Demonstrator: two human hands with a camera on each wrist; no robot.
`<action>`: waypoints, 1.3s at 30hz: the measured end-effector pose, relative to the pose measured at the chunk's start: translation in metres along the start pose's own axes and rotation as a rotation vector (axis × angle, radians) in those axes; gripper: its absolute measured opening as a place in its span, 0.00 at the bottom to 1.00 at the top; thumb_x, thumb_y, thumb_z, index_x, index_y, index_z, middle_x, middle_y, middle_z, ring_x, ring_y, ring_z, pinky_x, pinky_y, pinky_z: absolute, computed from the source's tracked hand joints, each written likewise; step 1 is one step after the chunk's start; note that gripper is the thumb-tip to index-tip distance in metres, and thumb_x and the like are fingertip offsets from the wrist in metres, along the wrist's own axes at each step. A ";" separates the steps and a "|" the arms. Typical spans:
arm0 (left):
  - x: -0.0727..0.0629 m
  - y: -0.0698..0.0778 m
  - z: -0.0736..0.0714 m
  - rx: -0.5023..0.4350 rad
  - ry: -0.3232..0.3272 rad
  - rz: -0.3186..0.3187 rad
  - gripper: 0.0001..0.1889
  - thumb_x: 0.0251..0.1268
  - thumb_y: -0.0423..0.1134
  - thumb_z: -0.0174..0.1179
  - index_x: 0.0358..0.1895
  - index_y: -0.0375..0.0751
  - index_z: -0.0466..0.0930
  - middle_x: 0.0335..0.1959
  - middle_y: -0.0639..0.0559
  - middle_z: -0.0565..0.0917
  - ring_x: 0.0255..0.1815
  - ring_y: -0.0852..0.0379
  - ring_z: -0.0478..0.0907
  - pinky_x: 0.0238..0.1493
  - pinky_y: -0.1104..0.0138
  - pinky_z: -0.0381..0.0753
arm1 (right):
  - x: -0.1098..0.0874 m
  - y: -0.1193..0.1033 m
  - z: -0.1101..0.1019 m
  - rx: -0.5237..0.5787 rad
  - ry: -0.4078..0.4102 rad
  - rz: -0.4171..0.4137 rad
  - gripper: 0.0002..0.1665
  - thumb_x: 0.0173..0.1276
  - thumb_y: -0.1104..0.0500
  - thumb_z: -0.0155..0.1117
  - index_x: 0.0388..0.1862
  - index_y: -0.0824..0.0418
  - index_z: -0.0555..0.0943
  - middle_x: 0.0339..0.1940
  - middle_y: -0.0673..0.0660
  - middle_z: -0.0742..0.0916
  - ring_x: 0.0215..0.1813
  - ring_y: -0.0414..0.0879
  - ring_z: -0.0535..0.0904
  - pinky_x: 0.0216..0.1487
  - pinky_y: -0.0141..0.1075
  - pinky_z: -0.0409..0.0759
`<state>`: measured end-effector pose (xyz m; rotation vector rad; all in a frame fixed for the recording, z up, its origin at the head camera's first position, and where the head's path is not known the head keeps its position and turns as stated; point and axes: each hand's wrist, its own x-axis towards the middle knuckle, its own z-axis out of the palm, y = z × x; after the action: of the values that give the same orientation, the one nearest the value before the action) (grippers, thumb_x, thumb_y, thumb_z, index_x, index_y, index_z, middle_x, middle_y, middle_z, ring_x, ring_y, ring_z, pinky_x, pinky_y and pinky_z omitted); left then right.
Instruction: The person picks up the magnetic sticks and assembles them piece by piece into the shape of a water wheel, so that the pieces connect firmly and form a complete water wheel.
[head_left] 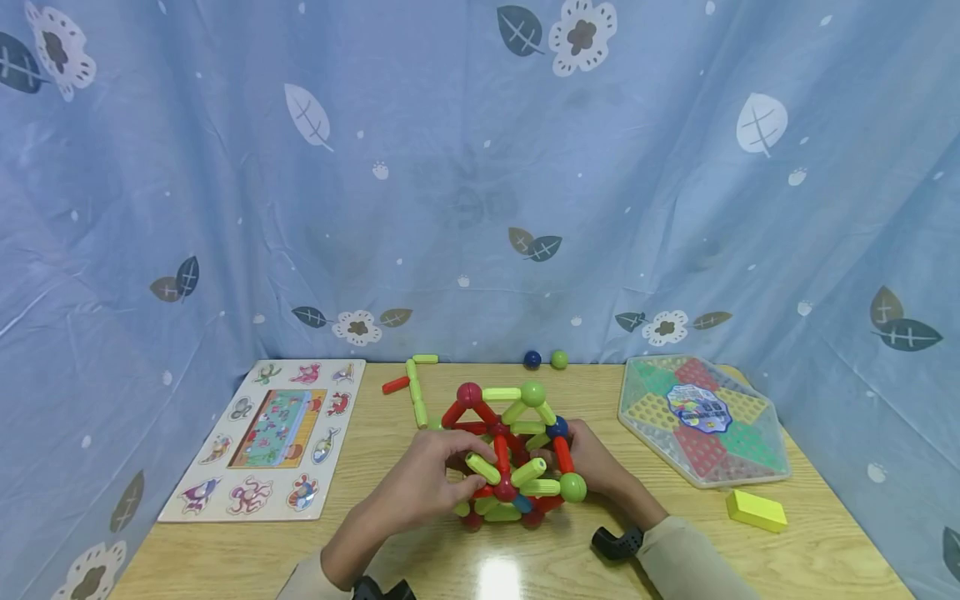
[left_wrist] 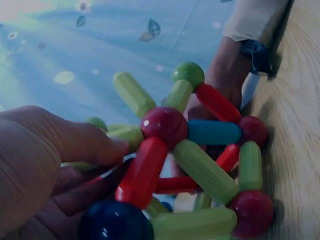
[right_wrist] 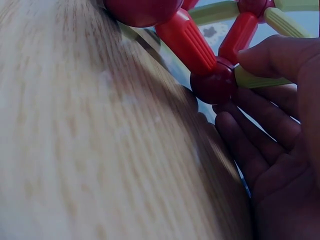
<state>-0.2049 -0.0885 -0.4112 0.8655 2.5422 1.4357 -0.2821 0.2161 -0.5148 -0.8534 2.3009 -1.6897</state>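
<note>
A ball-and-rod building toy structure stands on the table, made of red, green and blue balls joined by red, green and blue rods. On its near side, my left hand has thumb and fingers round a light green rod that meets a red ball. Another green rod juts freely from that same ball. My right hand holds the structure low on its right side. Its thumb lies by a red rod, with fingers beneath a dark red ball close over the tabletop.
Loose green rods and a red rod lie behind to the left. A blue ball and green ball sit by the curtain. A picture puzzle board is left; a hexagonal game board and yellow block are right.
</note>
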 end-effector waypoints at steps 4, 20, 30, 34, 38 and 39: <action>0.000 -0.001 0.002 -0.010 0.006 0.017 0.14 0.65 0.29 0.77 0.51 0.47 0.91 0.47 0.59 0.93 0.44 0.66 0.87 0.50 0.62 0.92 | 0.000 0.001 0.000 -0.019 -0.002 -0.011 0.10 0.72 0.67 0.75 0.50 0.65 0.91 0.45 0.61 0.95 0.47 0.40 0.90 0.54 0.33 0.87; -0.001 -0.001 0.024 0.131 0.093 0.230 0.15 0.63 0.32 0.80 0.50 0.45 0.87 0.45 0.56 0.92 0.46 0.65 0.86 0.55 0.70 0.89 | 0.001 0.000 0.000 -0.040 0.001 -0.031 0.09 0.72 0.66 0.75 0.50 0.64 0.91 0.43 0.60 0.95 0.46 0.38 0.89 0.54 0.32 0.87; -0.003 -0.009 0.021 0.184 0.066 0.336 0.23 0.66 0.36 0.80 0.63 0.46 0.86 0.53 0.54 0.92 0.56 0.59 0.89 0.60 0.64 0.89 | 0.000 0.002 0.001 -0.039 -0.003 -0.045 0.08 0.73 0.66 0.74 0.49 0.64 0.90 0.40 0.57 0.94 0.42 0.37 0.88 0.49 0.33 0.88; -0.002 -0.020 0.011 0.110 0.218 0.384 0.19 0.71 0.39 0.75 0.62 0.45 0.87 0.55 0.53 0.92 0.57 0.56 0.89 0.59 0.61 0.90 | 0.000 0.001 -0.001 -0.042 0.003 -0.029 0.05 0.72 0.66 0.75 0.45 0.63 0.90 0.36 0.54 0.93 0.38 0.37 0.87 0.47 0.32 0.87; 0.003 -0.045 0.009 -0.017 0.612 0.368 0.11 0.70 0.26 0.66 0.51 0.39 0.89 0.47 0.47 0.92 0.49 0.55 0.88 0.55 0.68 0.87 | 0.001 0.002 -0.001 -0.056 0.015 -0.035 0.04 0.71 0.67 0.76 0.43 0.63 0.91 0.36 0.57 0.93 0.40 0.37 0.87 0.50 0.31 0.86; 0.004 -0.052 0.011 -0.068 0.682 0.323 0.11 0.70 0.23 0.65 0.50 0.37 0.89 0.47 0.45 0.91 0.49 0.55 0.87 0.56 0.69 0.86 | 0.001 0.003 -0.001 -0.055 0.013 -0.042 0.04 0.71 0.67 0.76 0.43 0.63 0.91 0.37 0.58 0.93 0.41 0.37 0.86 0.51 0.31 0.85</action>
<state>-0.2269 -0.0983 -0.4582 0.9291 2.8653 2.2264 -0.2840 0.2170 -0.5171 -0.9102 2.3646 -1.6607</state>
